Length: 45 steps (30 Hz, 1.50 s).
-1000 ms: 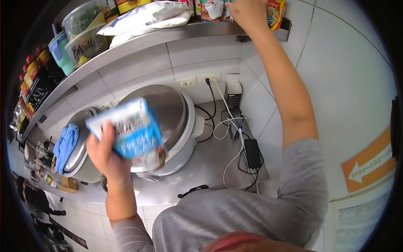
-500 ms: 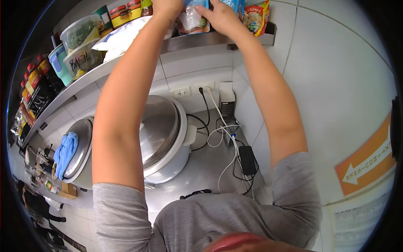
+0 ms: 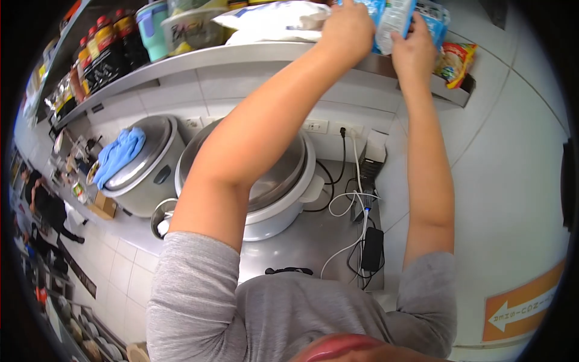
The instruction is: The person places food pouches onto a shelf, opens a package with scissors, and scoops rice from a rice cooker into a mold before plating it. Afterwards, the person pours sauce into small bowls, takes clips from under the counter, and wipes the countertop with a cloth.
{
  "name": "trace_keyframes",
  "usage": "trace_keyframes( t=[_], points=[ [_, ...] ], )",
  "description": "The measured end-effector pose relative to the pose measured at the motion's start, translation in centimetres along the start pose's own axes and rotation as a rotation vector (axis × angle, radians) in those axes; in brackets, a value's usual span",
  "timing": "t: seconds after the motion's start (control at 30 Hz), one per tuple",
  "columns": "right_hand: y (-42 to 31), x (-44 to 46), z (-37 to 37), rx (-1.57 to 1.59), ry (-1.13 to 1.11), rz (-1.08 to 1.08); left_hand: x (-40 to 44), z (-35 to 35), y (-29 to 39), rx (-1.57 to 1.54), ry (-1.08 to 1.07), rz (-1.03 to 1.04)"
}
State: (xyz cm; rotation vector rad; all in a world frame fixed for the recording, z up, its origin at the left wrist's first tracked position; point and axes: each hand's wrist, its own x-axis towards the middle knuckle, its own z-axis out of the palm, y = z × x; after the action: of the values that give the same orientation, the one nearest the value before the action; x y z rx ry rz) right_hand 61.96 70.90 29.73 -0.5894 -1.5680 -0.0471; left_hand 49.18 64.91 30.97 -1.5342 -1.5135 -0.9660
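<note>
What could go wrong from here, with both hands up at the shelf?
The blue and white pouch in the right hand might slip over the shelf's front edge. That hand could also knock the red and yellow packet beside it. Anything falling might hit the black power brick below.

steel shelf point(image 3: 211, 55), red-capped bottles point(image 3: 105, 36), teal tumbler point(image 3: 152, 30), clear tub point(image 3: 190, 30), white bags point(image 3: 277, 18), blue packets point(image 3: 435, 24), yellow-red packet point(image 3: 453, 60)
</note>
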Motion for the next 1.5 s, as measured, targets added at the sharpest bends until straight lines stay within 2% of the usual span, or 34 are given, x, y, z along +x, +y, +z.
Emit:
trace_keyframes(
  t=[0.1, 0.2, 0.27, 0.33, 0.4, 0.47, 0.5, 0.6, 0.63, 0.7, 0.77, 0.83, 0.87, 0.93, 1.0, 1.1, 1.17, 1.27, 1.3, 1.5],
  points=[
    [0.6, -1.0, 0.5, -0.172, 0.23, -0.198, -1.5, -1.4, 2.0, 0.219, -0.185, 0.008],
    [0.2, -1.8, -0.3, -0.136, 0.367, -0.212, -3.8, -1.0, 1.8, 0.149, 0.028, 0.048],
    [-2.6, -2.9, -1.2, 0.101, 0.34, -0.182, -7.4, -4.8, 2.0, -0.009, 0.244, 0.158],
    [-5.9, -3.6, -1.1, 0.342, 0.283, -0.176, -10.9, -8.4, 1.5, -0.179, 0.104, 0.164],
    [-9.3, -4.3, -0.2, 0.573, 0.179, -0.193, -15.4, -11.8, 0.1, -0.159, 0.005, 0.119],
    [-13.3, -5.3, 1.3, 0.672, -0.024, -0.133, -19.5, -15.9, -1.4, -0.204, -0.218, -0.003],
    [-15.2, -5.6, 2.5, 0.603, -0.053, -0.322, -21.4, -17.9, -2.3, -0.264, -0.289, -0.003],
    [-21.7, -7.2, 7.3, 0.418, -0.167, -0.295, -26.1, -23.3, -5.4, -0.433, -0.497, -0.002],
    [-23.2, -7.4, 9.6, 0.403, -0.15, -0.283, -27.4, -25.0, -6.6, -0.487, -0.566, 0.002],
    [-26.2, -7.1, 14.0, 0.309, 0.047, -0.366, -30.0, -28.3, -9.8, -0.603, -0.654, -0.016],
    [-28.3, -7.0, 17.0, 0.21, 0.078, -0.311, -32.6, -32.0, -13.2, -0.688, -0.743, -0.07],
    [-29.3, -7.1, 19.0, 0.11, -0.064, -0.116, -35.8, -35.7, -17.2, -0.711, -0.781, -0.175],
    [-29.0, -6.9, 20.0, 0.066, -0.059, -0.15, -37.4, -37.4, -19.2, -0.724, -0.793, -0.228],
    [-27.5, -5.8, 21.0, -0.016, -0.052, -0.215, -40.8, -40.7, -23.2, -0.758, -0.803, -0.427],
    [-27.5, -5.1, 20.5, 0.044, -0.152, -0.206, -44.2, -43.8, -26.7, -0.72, -0.761, -0.626],
    [-29.7, -5.7, 19.8, 0.003, -0.227, -0.035, -49.0, -45.9, -30.9, -0.713, -0.627, -0.835],
    [-30.9, -5.8, 20.0, -0.089, -0.212, 0.02, -50.5, -46.3, -32.2, -0.746, -0.528, -0.897],
    [-29.5, -4.8, 20.6, -0.194, -0.125, -0.089, -52.0, -46.3, -33.2, -0.813, -0.433, -0.97],
    [-29.7, -4.4, 20.3, -0.047, -0.208, 0.097, -52.3, -46.2, -33.4, -0.837, -0.405, -0.991],
    [-31.6, -1.4, 15.1, 0.163, -0.3, 0.151, -53.3, -46.9, -35.6, -0.867, -0.434, -0.998]
  ],
)
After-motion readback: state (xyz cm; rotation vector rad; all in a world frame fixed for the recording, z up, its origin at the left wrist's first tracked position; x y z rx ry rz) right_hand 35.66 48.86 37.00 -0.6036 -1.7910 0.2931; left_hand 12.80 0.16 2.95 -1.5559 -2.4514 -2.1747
